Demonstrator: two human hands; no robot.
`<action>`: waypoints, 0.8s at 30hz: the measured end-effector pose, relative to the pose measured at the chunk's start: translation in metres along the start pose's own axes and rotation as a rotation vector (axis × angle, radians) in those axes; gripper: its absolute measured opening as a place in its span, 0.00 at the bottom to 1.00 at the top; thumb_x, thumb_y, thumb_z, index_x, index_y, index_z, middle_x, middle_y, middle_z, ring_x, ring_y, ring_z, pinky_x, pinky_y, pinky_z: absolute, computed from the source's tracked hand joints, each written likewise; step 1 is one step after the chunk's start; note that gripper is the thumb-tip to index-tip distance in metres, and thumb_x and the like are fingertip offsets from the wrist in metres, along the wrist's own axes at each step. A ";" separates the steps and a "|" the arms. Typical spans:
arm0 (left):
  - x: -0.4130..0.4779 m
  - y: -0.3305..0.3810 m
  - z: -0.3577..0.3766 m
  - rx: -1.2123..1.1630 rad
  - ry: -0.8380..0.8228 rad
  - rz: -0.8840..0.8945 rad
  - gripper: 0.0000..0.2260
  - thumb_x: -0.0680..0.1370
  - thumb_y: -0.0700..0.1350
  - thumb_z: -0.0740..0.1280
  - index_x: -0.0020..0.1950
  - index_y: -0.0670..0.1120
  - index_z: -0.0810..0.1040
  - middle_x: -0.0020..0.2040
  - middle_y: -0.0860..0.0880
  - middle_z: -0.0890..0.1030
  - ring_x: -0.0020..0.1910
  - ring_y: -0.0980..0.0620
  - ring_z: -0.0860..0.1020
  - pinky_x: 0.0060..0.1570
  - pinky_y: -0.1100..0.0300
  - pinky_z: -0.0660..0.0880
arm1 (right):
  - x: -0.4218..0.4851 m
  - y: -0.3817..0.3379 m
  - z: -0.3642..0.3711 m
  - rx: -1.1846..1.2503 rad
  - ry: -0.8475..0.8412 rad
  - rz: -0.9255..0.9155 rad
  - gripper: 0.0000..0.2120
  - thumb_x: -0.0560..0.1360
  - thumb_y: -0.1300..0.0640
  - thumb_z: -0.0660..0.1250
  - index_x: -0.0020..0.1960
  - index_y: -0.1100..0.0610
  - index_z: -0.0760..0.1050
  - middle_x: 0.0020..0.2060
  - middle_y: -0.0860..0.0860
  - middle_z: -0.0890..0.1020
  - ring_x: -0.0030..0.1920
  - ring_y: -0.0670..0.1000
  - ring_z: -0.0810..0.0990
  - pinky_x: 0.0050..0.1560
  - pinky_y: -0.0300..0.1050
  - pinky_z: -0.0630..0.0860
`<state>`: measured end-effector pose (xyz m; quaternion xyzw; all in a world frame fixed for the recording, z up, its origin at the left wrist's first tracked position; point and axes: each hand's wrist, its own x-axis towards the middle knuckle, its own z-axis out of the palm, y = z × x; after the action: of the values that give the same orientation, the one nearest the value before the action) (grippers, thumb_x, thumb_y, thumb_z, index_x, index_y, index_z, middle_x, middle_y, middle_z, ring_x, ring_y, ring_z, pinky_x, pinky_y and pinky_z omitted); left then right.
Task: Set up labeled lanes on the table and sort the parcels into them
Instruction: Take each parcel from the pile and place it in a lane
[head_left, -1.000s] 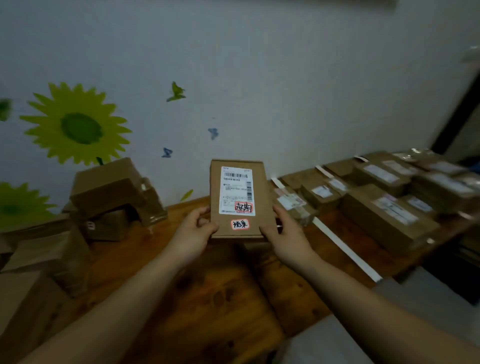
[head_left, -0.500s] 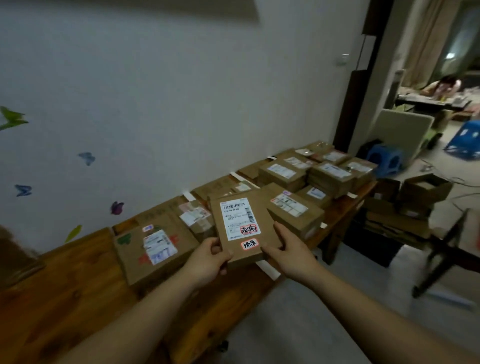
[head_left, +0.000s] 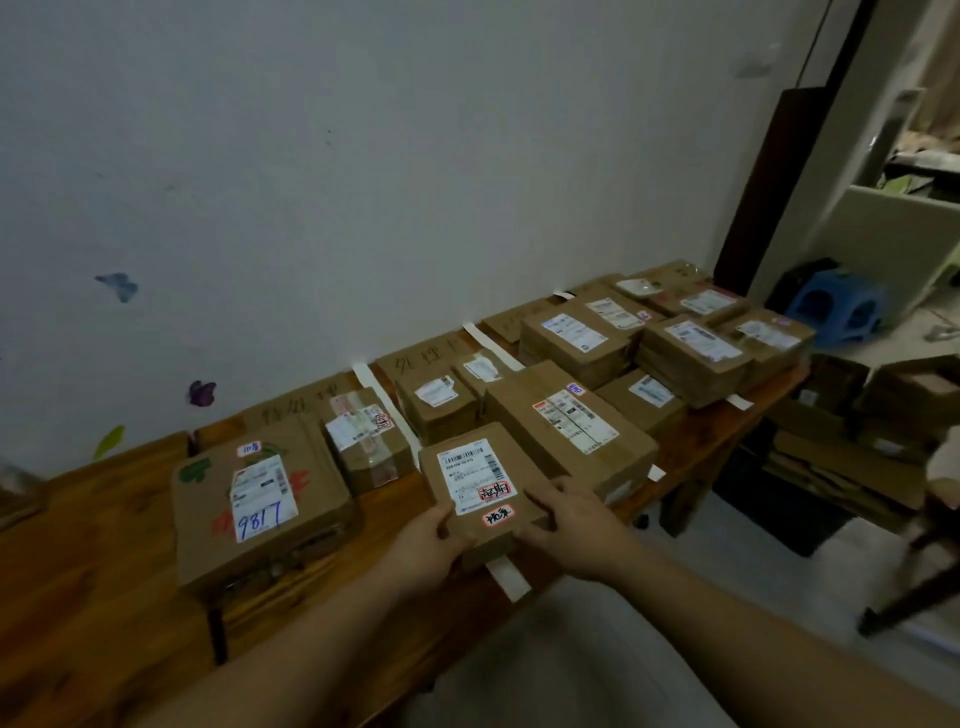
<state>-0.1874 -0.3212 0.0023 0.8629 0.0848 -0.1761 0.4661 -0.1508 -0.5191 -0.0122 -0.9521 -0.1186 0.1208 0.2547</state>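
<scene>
Both forearms come in from the bottom edge, bare, stretched forward, elbows cut off by the frame. Left hand grips the near left corner of the small parcel, thumb on top, fingers curled under and hidden. Right hand grips the near right corner, thumb over the top edge, other fingers mostly out of sight.

The small parcel sits flat, label up, over the front edge of the table, right above a white tape strip. Cannot tell if it touches the wood. It carries a barcode label and two red-bordered stickers with handwriting, too small to read.

Left of it lies a big parcel marked 9817. Behind that is a taped parcel. Just right of the small parcel, close or touching, is a long parcel.

Further back, more tape strips split the table into lanes. Cardboard lane cards against the wall have dark, unclear writing. The far stacks are blurred.

Butterfly stickers on the wall. A blue stool stands past the table end, and the room at right is dim and smeared.
</scene>
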 end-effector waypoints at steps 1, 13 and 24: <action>0.011 -0.001 0.002 0.026 -0.005 -0.007 0.24 0.79 0.47 0.63 0.74 0.48 0.60 0.70 0.48 0.68 0.66 0.50 0.70 0.53 0.65 0.69 | 0.010 0.004 0.001 -0.031 -0.006 0.001 0.29 0.73 0.34 0.61 0.71 0.40 0.61 0.66 0.48 0.66 0.62 0.49 0.67 0.59 0.46 0.68; 0.078 -0.007 0.044 0.151 0.036 -0.020 0.22 0.76 0.43 0.66 0.69 0.53 0.66 0.69 0.52 0.70 0.68 0.54 0.69 0.60 0.65 0.67 | 0.082 0.051 -0.012 -0.438 -0.049 -0.239 0.24 0.76 0.36 0.57 0.68 0.45 0.64 0.68 0.52 0.69 0.69 0.55 0.63 0.69 0.55 0.60; 0.099 -0.004 0.108 0.230 0.285 -0.155 0.24 0.78 0.47 0.63 0.74 0.50 0.62 0.69 0.50 0.69 0.64 0.53 0.70 0.64 0.60 0.68 | 0.118 0.104 -0.002 -0.602 -0.148 -0.529 0.24 0.76 0.43 0.61 0.70 0.50 0.64 0.72 0.55 0.61 0.74 0.60 0.51 0.71 0.63 0.42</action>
<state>-0.1213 -0.4109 -0.0938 0.9175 0.1954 -0.0960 0.3330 -0.0221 -0.5740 -0.0839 -0.9095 -0.4075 0.0792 -0.0222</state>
